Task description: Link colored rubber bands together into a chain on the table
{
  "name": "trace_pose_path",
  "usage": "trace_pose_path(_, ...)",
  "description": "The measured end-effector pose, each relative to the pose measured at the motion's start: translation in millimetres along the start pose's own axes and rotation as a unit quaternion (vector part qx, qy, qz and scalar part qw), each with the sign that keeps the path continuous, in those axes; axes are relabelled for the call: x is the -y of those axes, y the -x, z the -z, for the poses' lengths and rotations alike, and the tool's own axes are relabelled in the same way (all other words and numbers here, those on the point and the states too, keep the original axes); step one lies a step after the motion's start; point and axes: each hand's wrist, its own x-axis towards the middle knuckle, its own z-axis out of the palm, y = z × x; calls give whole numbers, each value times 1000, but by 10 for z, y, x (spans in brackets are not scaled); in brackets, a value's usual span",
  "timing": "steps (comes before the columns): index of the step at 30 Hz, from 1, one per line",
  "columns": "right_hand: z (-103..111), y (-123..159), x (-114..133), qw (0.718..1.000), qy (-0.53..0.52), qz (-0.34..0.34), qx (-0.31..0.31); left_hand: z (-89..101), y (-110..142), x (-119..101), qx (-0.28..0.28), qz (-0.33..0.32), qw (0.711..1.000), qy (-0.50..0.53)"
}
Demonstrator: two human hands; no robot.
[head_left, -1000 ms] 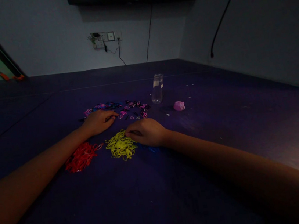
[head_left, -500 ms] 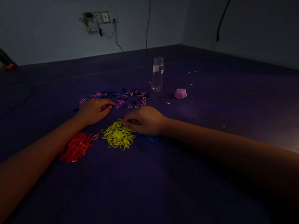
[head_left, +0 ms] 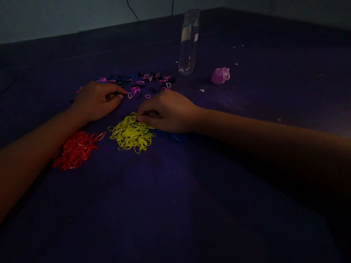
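Observation:
My left hand (head_left: 97, 99) rests beside a scattered mix of pink, black and blue rubber bands (head_left: 146, 78). Its index finger is stretched out to a small pink band, with the thumb a little apart below it. At the upper right edge of a pile of yellow rubber bands (head_left: 132, 134), my right hand (head_left: 169, 111) has its thumb and index finger pressed together; what is between them is too small and dark to make out. Red rubber bands (head_left: 76, 150) lie heaped below my left wrist. Blue rubber bands (head_left: 178, 137) show partly from under my right hand.
A clear plastic bottle (head_left: 188, 49) with pale label patches stands beyond my right hand. To its right lies a pink cap-like piece (head_left: 220, 75). Small white scraps (head_left: 201, 90) dot the dark purple surface (head_left: 142, 223). Cables hang along the back wall.
The view has tilted downward, so everything sits higher in the picture and the wall sockets have left it. Both hands keep nearly the same places beside the bands.

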Motion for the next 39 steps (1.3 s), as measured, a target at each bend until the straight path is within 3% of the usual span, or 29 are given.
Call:
trace_pose_path(7,6,12,41,999,39,6,9,-18,-7,4,-32,2,999,27)
trace_pose_path(14,-1,21,46,999,46,13,8,-84,-13,49,-63,-46,996,43)
trace_pose_path(25,3,26,70,998,52,-21,9,-102,5,34,-69,-64,994,59)
trace_pose_path(39,-12,29,44,998,56,-9,10,-116,4,36,-77,-66,993,63)
